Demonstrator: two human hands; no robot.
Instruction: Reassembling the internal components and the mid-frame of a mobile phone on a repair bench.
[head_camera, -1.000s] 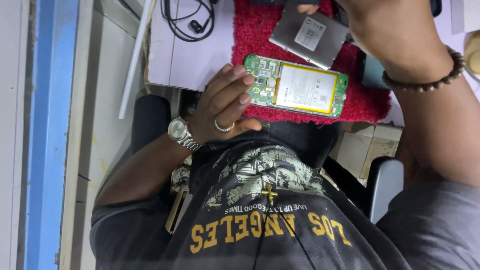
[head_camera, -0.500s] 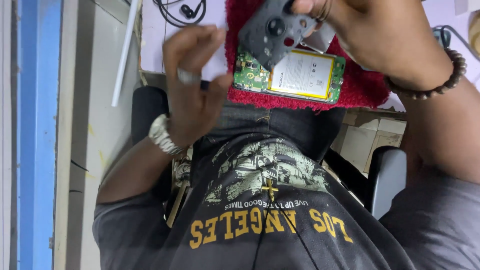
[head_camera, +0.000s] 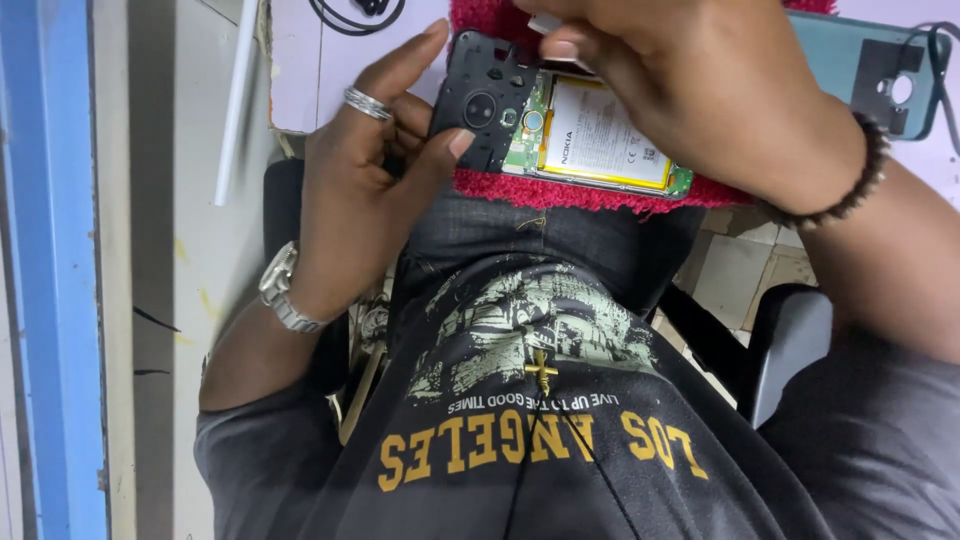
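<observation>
An opened phone (head_camera: 600, 135) with a white and yellow battery and a green circuit board lies on a red cloth mat (head_camera: 560, 192). A dark plastic inner cover (head_camera: 480, 105) with a round camera hole sits over the phone's left end. My left hand (head_camera: 350, 210), with a ring and a wristwatch, grips that cover, thumb on its face and fingers behind its edge. My right hand (head_camera: 700, 90), with a bead bracelet, reaches over the phone, its fingertips on the cover's top edge. It hides the phone's upper side.
A teal phone back shell (head_camera: 850, 70) lies at the right on the pale desk. A black cable (head_camera: 350, 12) and a white stick (head_camera: 238, 100) lie at the upper left. A blue panel (head_camera: 50, 270) runs down the left edge. My lap and dark shirt fill the foreground.
My right hand has brought the dark cover down from the air onto the phone's left end. My left hand moved from open beside the phone to gripping the cover.
</observation>
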